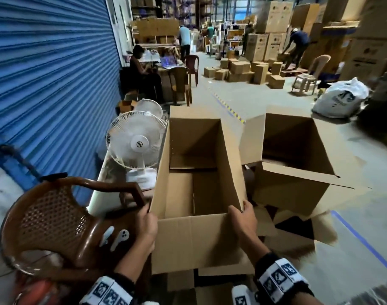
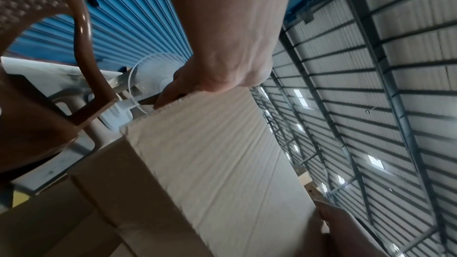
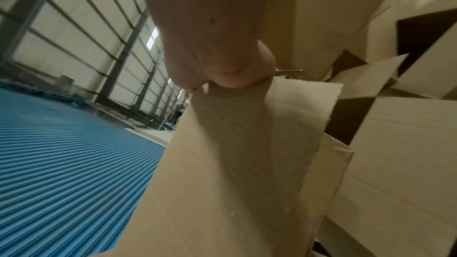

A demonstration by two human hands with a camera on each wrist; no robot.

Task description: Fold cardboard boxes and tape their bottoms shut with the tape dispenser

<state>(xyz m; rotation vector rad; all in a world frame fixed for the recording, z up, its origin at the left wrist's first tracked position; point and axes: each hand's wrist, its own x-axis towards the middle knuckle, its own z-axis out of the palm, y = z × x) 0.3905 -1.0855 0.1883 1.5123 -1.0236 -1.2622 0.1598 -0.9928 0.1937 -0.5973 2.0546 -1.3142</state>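
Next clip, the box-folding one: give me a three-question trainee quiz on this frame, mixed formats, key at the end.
1. True or false: both hands grip the near corners of the open cardboard box.
2. Multiple choice: what stands directly left of that box? A) a white table fan B) a ladder C) a trolley
3. Fill in: a second open box sits to the held box's ____.

Key
1. True. The left hand grips the near left corner and the right hand grips the near right corner.
2. A, the white table fan, beyond the brown plastic chair.
3. Right.
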